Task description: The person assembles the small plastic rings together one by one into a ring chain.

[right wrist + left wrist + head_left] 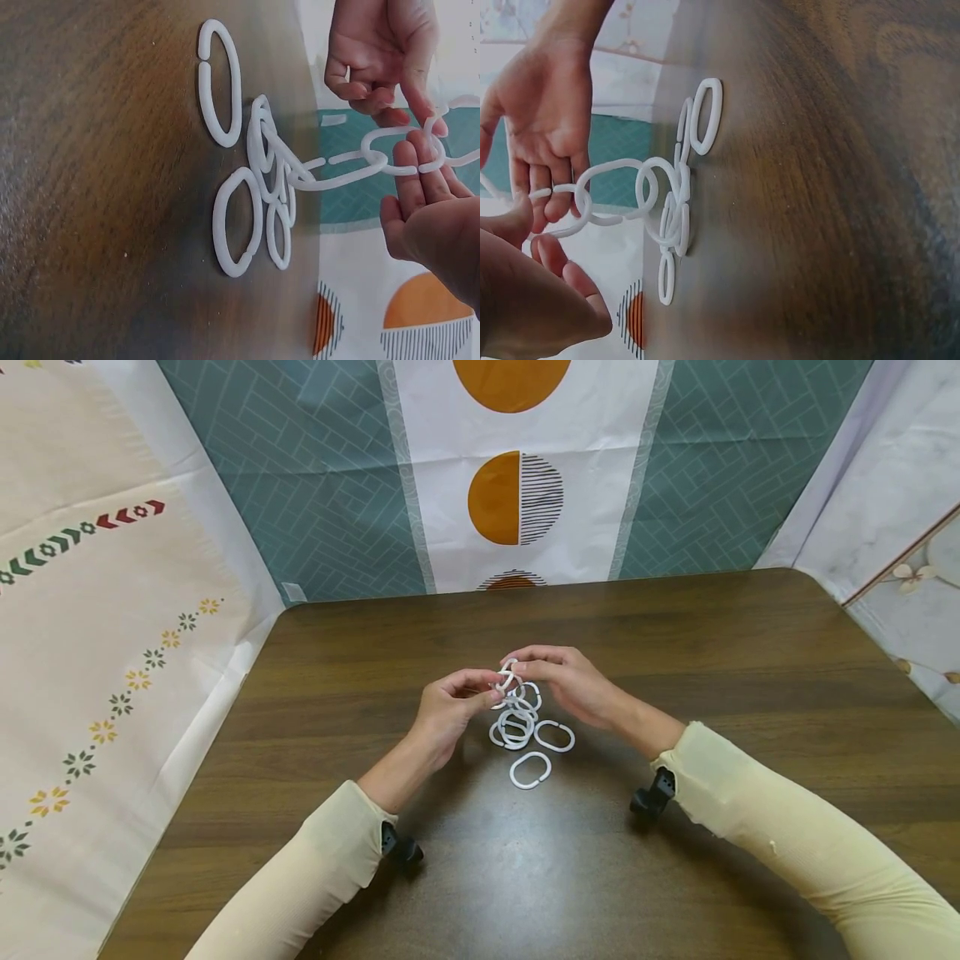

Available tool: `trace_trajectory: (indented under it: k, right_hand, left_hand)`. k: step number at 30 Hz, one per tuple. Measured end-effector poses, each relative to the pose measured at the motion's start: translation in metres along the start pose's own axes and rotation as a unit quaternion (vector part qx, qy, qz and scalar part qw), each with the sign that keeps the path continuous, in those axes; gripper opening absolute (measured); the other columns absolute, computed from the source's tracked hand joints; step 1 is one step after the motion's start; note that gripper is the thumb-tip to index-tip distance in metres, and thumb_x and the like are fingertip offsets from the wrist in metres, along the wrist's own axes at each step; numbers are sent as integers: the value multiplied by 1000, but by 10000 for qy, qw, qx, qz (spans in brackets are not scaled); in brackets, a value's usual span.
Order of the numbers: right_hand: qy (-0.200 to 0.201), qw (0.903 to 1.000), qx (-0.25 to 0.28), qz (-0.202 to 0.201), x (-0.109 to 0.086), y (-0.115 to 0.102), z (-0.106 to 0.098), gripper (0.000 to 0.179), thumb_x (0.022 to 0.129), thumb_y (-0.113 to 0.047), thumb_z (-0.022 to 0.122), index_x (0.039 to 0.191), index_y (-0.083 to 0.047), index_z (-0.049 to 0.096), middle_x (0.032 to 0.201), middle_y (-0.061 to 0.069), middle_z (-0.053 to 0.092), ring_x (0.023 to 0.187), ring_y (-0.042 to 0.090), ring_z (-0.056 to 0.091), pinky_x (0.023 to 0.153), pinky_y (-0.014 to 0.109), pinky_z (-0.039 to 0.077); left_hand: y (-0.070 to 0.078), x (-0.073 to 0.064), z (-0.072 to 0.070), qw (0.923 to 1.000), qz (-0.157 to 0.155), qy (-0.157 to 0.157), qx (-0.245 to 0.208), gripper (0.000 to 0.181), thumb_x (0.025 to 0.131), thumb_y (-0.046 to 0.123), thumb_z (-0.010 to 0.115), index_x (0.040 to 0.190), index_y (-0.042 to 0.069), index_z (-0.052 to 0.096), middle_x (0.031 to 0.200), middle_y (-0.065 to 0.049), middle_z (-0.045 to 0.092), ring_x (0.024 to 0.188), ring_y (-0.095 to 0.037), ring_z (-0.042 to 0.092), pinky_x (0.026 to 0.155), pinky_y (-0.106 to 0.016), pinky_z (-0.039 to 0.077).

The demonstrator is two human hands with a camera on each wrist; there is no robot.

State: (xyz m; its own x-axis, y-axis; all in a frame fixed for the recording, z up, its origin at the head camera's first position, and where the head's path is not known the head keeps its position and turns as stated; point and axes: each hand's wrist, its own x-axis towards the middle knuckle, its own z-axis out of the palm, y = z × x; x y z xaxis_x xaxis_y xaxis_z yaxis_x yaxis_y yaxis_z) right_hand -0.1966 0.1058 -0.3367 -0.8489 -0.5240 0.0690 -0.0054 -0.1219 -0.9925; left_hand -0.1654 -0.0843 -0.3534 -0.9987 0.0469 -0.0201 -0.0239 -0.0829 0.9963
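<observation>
White plastic oval rings, each with a small gap like shower curtain rings, are linked into a chain (349, 180). Its upper links hang between my hands, while its lower end lies piled on the table. My left hand (444, 710) pinches an upper link between thumb and fingers. Close beside it, my right hand (577, 687) holds a neighbouring link at its fingertips, palm turned inward in the left wrist view. Two rings lie apart from the chain on the table: one nearer ring (236, 82) and another ring (219, 221) beside the pile.
The brown wooden table (360, 643) spreads out around the rings. Patterned cloth (337, 485) hangs behind its far edge, and cream cloth (90, 652) lines the left side. Small black devices (655, 792) are strapped at both wrists.
</observation>
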Motion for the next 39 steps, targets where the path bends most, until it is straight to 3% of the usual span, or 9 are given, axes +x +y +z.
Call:
trace_trajectory:
  k: [5, 9, 13, 18, 23, 30, 35, 39]
  right_hand:
    - [-114, 9999, -49, -13, -1, 1, -3, 31, 96, -10, 52, 114, 13, 59, 101, 8, 67, 105, 30, 54, 104, 46, 30]
    - [-33, 9981, -616, 95, -4, 0, -16, 28, 96, -12, 55, 115, 8, 61, 104, 14, 67, 104, 29, 59, 104, 46, 34]
    - [112, 9854, -1674, 279, -10, -2, -32, 30, 93, -17, 64, 117, 0, 63, 111, 17, 64, 103, 27, 59, 96, 43, 44]
    - [-116, 9677, -2491, 381, -15, -1, -47, 31, 89, -13, 69, 118, -3, 64, 114, 21, 63, 101, 25, 59, 85, 32, 49]
    - [-327, 9516, -3025, 431, -18, 2, -56, 34, 88, -11, 70, 120, -3, 63, 115, 19, 64, 99, 24, 61, 82, 34, 50]
    - [-626, 9425, -3273, 246, -21, 6, -59, 36, 85, -5, 72, 119, 1, 63, 115, 17, 65, 108, 32, 60, 91, 45, 48]
    - [-1009, 9189, -3812, -145, -23, 11, -57, 39, 79, 1, 75, 117, -1, 66, 114, 11, 65, 111, 30, 54, 95, 51, 44]
    - [-1321, 8890, -4366, -406, -24, 15, -51, 42, 76, 1, 77, 117, -6, 68, 117, 5, 64, 113, 26, 50, 96, 49, 40]
  left_hand:
    - [2, 1, -2, 9994, 55, 326, 41, 20, 81, -3, 73, 100, -5, 70, 82, 2, 67, 81, -14, 60, 74, -23, 47]
    - [6, 0, -3, 9992, 17, 409, -4, 21, 83, -1, 72, 102, -7, 68, 80, 4, 66, 78, -10, 60, 74, -22, 48]
    - [7, 1, -4, 9992, -89, 317, -243, 28, 84, 0, 71, 108, -12, 64, 82, 1, 68, 75, -8, 61, 73, -21, 51]
    - [7, 1, -6, 9988, -190, 279, -342, 31, 86, 0, 70, 112, -14, 61, 80, 4, 67, 71, -5, 60, 72, -22, 51]
    - [7, 0, -7, 9989, -236, 253, -320, 29, 87, -2, 68, 113, -13, 61, 77, 6, 66, 70, -5, 59, 73, -23, 51]
    - [7, 0, -8, 9989, -222, 237, -339, 27, 87, -1, 68, 111, -12, 62, 76, 6, 66, 69, -5, 59, 72, -22, 50]
    - [8, 0, -8, 9988, -213, 240, -360, 25, 87, -1, 68, 109, -12, 63, 76, 6, 65, 67, -6, 58, 69, -21, 49]
    - [9, -1, -8, 9986, -231, 259, -402, 23, 87, -1, 68, 108, -10, 63, 76, 5, 65, 67, -7, 58, 69, -21, 49]
